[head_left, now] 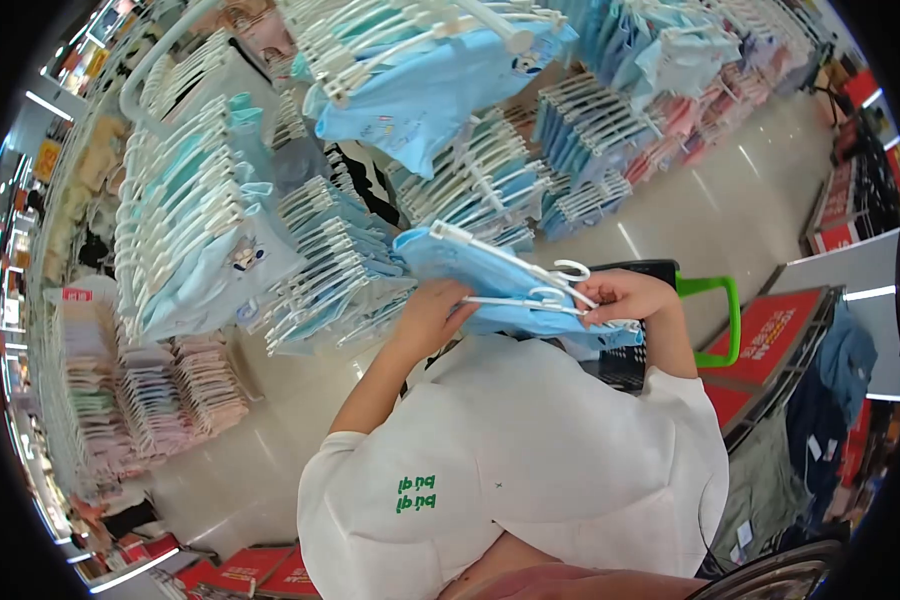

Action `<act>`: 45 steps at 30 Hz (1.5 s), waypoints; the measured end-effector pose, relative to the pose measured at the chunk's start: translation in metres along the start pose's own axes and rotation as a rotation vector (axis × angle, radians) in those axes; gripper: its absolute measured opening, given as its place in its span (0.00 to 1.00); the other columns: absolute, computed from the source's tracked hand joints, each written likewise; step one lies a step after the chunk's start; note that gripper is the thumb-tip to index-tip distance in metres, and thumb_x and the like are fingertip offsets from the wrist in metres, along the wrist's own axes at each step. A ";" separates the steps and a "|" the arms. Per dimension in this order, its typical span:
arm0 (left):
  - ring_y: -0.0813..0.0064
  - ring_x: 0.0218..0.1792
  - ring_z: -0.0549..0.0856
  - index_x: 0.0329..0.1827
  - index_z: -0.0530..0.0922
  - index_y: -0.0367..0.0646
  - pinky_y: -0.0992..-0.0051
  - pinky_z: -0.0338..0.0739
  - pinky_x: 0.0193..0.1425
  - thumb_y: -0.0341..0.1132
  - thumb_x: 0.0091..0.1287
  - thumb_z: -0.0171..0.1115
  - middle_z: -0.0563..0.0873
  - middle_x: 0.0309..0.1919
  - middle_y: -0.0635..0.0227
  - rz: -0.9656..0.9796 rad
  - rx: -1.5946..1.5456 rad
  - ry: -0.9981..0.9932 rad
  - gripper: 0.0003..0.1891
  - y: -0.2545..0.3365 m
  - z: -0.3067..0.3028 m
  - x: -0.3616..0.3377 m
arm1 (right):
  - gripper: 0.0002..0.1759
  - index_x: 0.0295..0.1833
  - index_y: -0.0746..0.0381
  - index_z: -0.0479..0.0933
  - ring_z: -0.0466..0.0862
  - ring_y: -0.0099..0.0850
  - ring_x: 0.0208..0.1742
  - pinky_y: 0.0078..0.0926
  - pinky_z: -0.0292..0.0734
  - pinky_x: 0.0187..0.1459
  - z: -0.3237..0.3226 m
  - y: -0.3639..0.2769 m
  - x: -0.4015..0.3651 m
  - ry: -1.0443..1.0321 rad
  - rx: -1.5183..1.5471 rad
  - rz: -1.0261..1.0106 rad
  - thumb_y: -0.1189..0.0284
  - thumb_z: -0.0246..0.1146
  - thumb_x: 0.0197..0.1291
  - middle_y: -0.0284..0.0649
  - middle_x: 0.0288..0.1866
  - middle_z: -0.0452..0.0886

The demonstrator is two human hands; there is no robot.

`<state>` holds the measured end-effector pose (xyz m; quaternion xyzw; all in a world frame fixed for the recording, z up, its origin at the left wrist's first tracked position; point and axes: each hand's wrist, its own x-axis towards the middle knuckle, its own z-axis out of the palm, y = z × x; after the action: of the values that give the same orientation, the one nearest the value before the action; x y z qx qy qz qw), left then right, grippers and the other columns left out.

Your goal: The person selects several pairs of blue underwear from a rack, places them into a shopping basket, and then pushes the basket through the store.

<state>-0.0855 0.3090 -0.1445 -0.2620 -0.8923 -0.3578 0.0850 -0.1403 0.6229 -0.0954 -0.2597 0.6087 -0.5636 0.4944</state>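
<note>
Glossy cream floor (690,215) runs through a clothing shop. Racks (210,220) of pale blue clothes on white hangers fill the view from 9 o'clock round to 1 o'clock. We note folded stacks (150,390) of pink and green clothing at 8 o'clock and red display stands (770,335) at 3 o'clock. Our white shirt (530,470) occupies the lower frame at 6 o'clock.

Position of the held item: the blue garment (470,265) is up in the air just above frame centre, between our two hands. It is near the front of the racks and apart from them. It sits on a white hanger (515,298) whose hook shows at 11 o'clock of the right hand. The view suggests two hangers lying together, though we cannot confirm the count.

Hand states:
- Left hand (435,315): at 7 o'clock of the garment, with the fingers curled closed on the fabric from beneath.
- Right hand (625,297): at 3 o'clock of the garment, with thumb and fingers pinched on the end of the hanger.

A black basket (715,300) with a green handle lies just beyond the right hand, at its 3 o'clock.
</note>
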 end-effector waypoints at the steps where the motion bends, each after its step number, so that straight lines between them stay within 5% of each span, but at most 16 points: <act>1: 0.60 0.32 0.77 0.33 0.76 0.41 0.68 0.71 0.35 0.34 0.54 0.63 0.80 0.30 0.63 -0.052 -0.026 0.009 0.08 0.006 -0.008 -0.001 | 0.09 0.41 0.64 0.69 0.73 0.19 0.39 0.19 0.68 0.42 -0.001 -0.006 0.005 -0.022 0.015 -0.010 0.78 0.59 0.55 0.32 0.35 0.73; 7: 0.62 0.27 0.76 0.27 0.76 0.41 0.68 0.69 0.29 0.32 0.52 0.63 0.78 0.24 0.63 -0.078 0.006 0.125 0.06 0.020 -0.035 0.000 | 0.11 0.46 0.66 0.73 0.72 0.13 0.31 0.10 0.67 0.32 -0.023 -0.039 0.022 0.095 -0.137 -0.153 0.76 0.59 0.57 0.30 0.32 0.76; 10: 0.63 0.26 0.77 0.26 0.76 0.41 0.69 0.69 0.29 0.32 0.50 0.64 0.78 0.24 0.64 -0.059 0.071 0.197 0.06 0.023 -0.041 0.008 | 0.10 0.42 0.67 0.75 0.74 0.16 0.34 0.12 0.69 0.35 -0.045 -0.051 0.034 0.131 -0.159 -0.202 0.76 0.61 0.55 0.32 0.34 0.77; 22: 0.63 0.27 0.76 0.28 0.77 0.42 0.70 0.69 0.30 0.31 0.46 0.66 0.78 0.24 0.65 0.053 0.199 0.306 0.08 0.024 -0.053 0.059 | 0.12 0.46 0.65 0.76 0.74 0.15 0.29 0.13 0.68 0.29 -0.119 -0.081 0.073 -0.177 -0.206 -0.197 0.73 0.59 0.57 0.31 0.29 0.78; 26: 0.63 0.28 0.76 0.28 0.77 0.41 0.70 0.69 0.31 0.30 0.46 0.65 0.77 0.24 0.65 0.084 0.190 0.294 0.08 0.029 -0.064 0.068 | 0.11 0.44 0.66 0.76 0.75 0.17 0.29 0.15 0.68 0.28 -0.132 -0.088 0.067 -0.152 -0.328 -0.187 0.73 0.57 0.58 0.33 0.28 0.77; 36: 0.66 0.27 0.77 0.28 0.77 0.40 0.73 0.70 0.31 0.29 0.48 0.64 0.78 0.24 0.63 0.041 0.076 0.537 0.06 0.031 -0.081 0.055 | 0.09 0.40 0.68 0.77 0.69 0.16 0.24 0.14 0.63 0.24 -0.169 -0.145 0.056 0.171 -0.522 -0.584 0.73 0.57 0.57 0.31 0.24 0.73; 45: 0.69 0.26 0.77 0.28 0.77 0.38 0.75 0.70 0.31 0.28 0.52 0.63 0.78 0.24 0.63 -0.097 0.006 0.635 0.04 0.037 -0.086 0.032 | 0.10 0.40 0.67 0.78 0.69 0.16 0.19 0.13 0.62 0.21 -0.177 -0.192 0.094 0.229 -0.414 -0.687 0.72 0.59 0.56 0.33 0.21 0.75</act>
<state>-0.0965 0.2857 -0.0485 -0.0941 -0.8336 -0.4225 0.3430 -0.3808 0.5723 0.0347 -0.4774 0.6381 -0.5866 0.1439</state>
